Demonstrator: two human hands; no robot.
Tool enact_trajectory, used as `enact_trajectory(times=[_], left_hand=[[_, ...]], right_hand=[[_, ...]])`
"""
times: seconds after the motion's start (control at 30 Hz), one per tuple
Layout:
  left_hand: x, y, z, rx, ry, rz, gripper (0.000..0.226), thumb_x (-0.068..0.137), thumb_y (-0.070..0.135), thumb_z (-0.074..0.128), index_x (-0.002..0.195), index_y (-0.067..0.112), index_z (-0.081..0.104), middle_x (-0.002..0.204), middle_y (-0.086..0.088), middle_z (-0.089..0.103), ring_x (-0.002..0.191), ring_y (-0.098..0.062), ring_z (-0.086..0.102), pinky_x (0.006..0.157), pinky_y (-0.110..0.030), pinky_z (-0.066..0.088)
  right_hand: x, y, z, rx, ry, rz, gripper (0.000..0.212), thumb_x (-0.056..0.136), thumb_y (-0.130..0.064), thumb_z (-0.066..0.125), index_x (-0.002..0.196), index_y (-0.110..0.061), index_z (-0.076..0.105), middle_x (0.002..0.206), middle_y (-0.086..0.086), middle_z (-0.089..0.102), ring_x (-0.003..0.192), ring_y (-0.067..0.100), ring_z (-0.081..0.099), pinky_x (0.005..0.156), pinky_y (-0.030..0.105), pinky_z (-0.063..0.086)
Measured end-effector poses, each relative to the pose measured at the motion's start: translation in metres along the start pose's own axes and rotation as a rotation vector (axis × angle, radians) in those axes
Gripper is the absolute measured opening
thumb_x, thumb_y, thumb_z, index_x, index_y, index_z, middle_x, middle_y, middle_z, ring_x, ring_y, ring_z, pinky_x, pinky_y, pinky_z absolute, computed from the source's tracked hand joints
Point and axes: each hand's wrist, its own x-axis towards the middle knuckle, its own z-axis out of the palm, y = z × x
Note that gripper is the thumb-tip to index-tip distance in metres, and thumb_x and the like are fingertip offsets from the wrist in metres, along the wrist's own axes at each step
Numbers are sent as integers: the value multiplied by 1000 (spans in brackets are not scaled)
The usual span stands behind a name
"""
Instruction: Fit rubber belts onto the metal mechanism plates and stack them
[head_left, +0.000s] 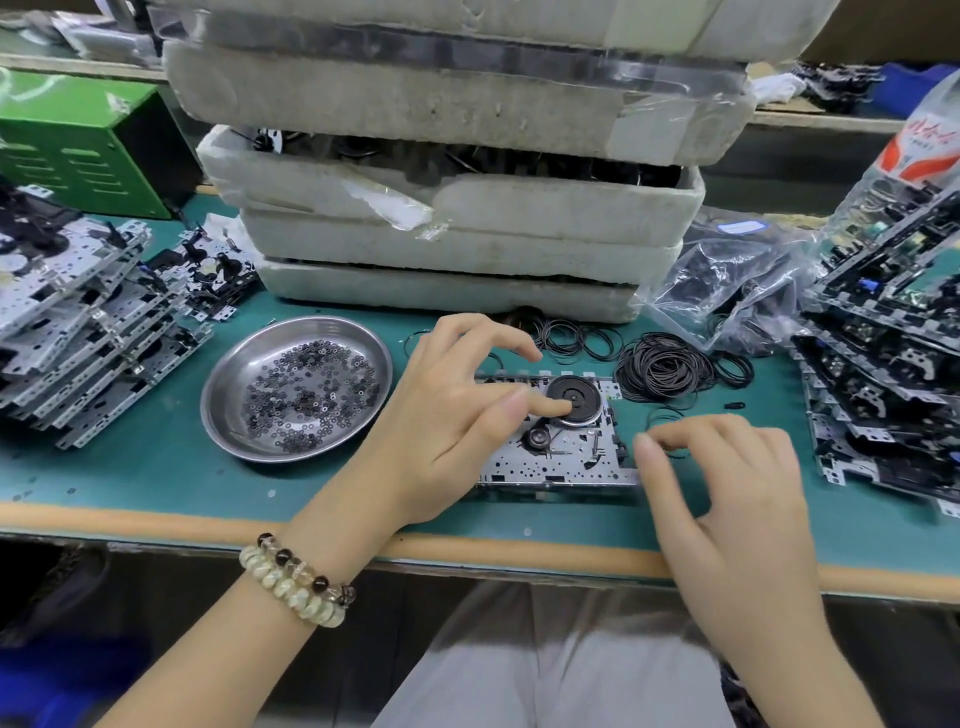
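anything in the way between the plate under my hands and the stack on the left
Yes: the steel dish of washers sits between the metal plate and the left stack, so the plate would likely need lifting over it.

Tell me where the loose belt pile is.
Head view, right of centre: the belt pile lies on the green mat between the mechanism plate and the plastic bag.

Matt perforated metal mechanism plate (550, 457), glossy steel dish (249, 441), black rubber belts (662, 371), rough, possibly foam, trays (467, 208)
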Motion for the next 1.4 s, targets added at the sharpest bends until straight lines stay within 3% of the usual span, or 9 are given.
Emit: enact_trajectory(times=[0.3,0.53,0.67,0.83,0.9,1.03,1.13,1.33,1.4], left_hand=[[2,-4,-1,-75,219,45,67,107,47,11,127,18,68,125,-2,61,122,-23,45,109,-38,32],[3,-4,1,-135,469,39,55,107,38,20,139,11,56,118,-2,60,115,-20,51,100,-33,38],[2,-5,-1,-262,662,7,44,102,28,31,142,13,42,117,-2,58,109,-24,56,95,-37,43],[1,-4,-7,-322,949,-6,35,101,22,32,133,11,37,113,-16,55,99,-29,54,87,-39,43],[1,-2,-11,-318,1037,-46,33,99,20,31,130,8,37,110,-19,54,97,-30,53,87,-38,42],[1,7,-22,-338,1180,-111,29,97,12,30,123,2,36,104,-26,51,92,-36,50,84,-40,40],[1,10,-34,-386,1303,-138,24,94,12,34,116,2,36,98,-25,50,86,-39,47,78,-44,38],[-1,14,-39,-435,1452,-207,27,93,1,28,117,8,37,94,-11,52,86,-31,47,76,-47,37],[-1,13,-39,-426,1438,-198,27,94,1,28,119,7,37,93,-11,52,84,-32,48,73,-48,38]], right_hand=[[7,0,-12,137,-342,231,34,92,-34,58,59,-27,64,68,-10,60,80,4,45,69,7,30],[45,-10,-33,578,-352,535,37,89,-19,61,53,-12,59,63,0,49,63,10,40,66,30,26],[78,-31,-58,219,-336,302,30,90,-29,61,64,-16,63,43,-7,38,39,8,30,46,24,24],[96,-99,-66,-643,-215,-251,43,86,-24,59,48,-19,39,57,-1,44,64,26,35,65,36,19],[78,-129,-50,-661,-230,-424,46,75,-12,59,50,-24,22,57,-1,33,68,22,28,67,37,8],[34,-158,-6,-735,-457,-446,18,70,-22,43,60,-35,50,61,-5,42,63,17,35,59,31,19],[3,-159,30,-967,-640,-752,40,71,8,10,67,-5,47,70,17,43,73,38,28,67,49,17],[20,-150,51,-676,-540,-503,55,70,-12,-2,97,-21,46,89,1,26,84,21,16,75,18,27],[41,-159,49,-609,-405,-398,47,68,-16,8,77,-28,53,77,2,29,77,19,27,71,19,27]])
